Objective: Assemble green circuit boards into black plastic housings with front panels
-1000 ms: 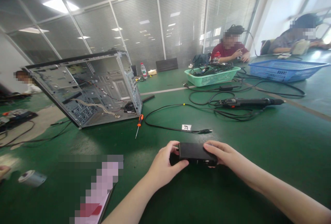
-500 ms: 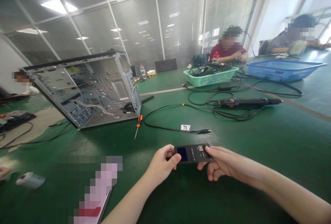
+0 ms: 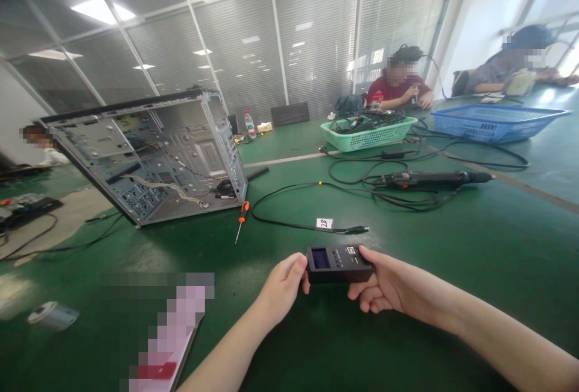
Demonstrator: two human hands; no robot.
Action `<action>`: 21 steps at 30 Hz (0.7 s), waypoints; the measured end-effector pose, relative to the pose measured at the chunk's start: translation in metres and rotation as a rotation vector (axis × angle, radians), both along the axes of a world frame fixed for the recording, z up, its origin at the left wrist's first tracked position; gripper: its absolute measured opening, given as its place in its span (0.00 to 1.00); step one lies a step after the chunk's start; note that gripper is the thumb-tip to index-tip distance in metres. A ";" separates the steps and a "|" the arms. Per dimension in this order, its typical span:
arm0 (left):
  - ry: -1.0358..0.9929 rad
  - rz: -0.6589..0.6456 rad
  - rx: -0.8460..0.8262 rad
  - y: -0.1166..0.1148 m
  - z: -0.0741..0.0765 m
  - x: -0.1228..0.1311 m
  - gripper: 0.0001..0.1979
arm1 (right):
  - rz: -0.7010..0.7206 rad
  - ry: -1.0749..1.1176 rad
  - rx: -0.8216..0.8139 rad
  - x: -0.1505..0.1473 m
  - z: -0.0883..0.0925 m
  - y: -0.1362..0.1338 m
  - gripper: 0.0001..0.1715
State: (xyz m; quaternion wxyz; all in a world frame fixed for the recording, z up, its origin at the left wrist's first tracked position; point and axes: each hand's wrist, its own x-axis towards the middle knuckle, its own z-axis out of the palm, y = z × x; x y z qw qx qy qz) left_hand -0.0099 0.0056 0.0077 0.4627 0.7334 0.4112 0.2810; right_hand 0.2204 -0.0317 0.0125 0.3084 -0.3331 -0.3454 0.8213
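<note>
Both hands held a small black box [image 3: 339, 263] just above the green table [image 3: 452, 247], close in front of the person. The left hand [image 3: 283, 288] pinched its left end with thumb and fingers closed on it, and the right hand [image 3: 389, 286] gripped its right end, thumb on top and fingers curled beneath. The box lay level with its face turned up toward the camera, showing a small dark blue screen at the left and a few buttons and ports to the right. Just beyond it on the table lay a black cable [image 3: 298, 223] with a white tag [image 3: 324, 223], and near that an orange-handled screwdriver [image 3: 241, 218]. An open computer case [image 3: 154, 157] stood tilted further left. A green basket [image 3: 368, 132] and a blue basket [image 3: 497, 122] sat well apart at the far side, where other people were seated
</note>
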 end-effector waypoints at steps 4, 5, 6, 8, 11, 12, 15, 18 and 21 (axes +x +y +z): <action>-0.010 -0.008 -0.004 0.000 -0.001 0.000 0.27 | 0.002 -0.005 -0.012 0.001 -0.003 0.001 0.34; -0.015 -0.008 -0.020 0.000 -0.001 0.000 0.26 | 0.001 -0.008 -0.010 0.001 -0.004 0.001 0.34; -0.025 -0.011 -0.040 0.000 -0.001 0.000 0.24 | -0.001 -0.009 -0.004 0.002 -0.005 0.002 0.34; -0.055 -0.020 -0.071 0.001 -0.002 0.000 0.21 | -0.009 -0.010 0.015 0.002 -0.006 0.002 0.35; -0.078 -0.010 -0.056 0.002 -0.002 0.000 0.14 | -0.042 -0.030 0.054 0.001 -0.005 0.000 0.34; -0.070 -0.001 -0.045 0.002 -0.001 0.000 0.11 | -0.051 -0.040 0.063 0.001 -0.004 0.000 0.34; -0.038 -0.001 -0.032 -0.001 0.004 -0.001 0.05 | -0.053 -0.059 0.080 0.000 -0.002 -0.002 0.37; -0.056 -0.052 -0.020 -0.004 0.008 -0.001 0.11 | -0.095 -0.112 0.122 -0.001 -0.004 -0.003 0.37; -0.014 -0.042 0.061 -0.005 0.006 -0.001 0.17 | -0.173 -0.298 0.298 -0.002 -0.007 -0.002 0.35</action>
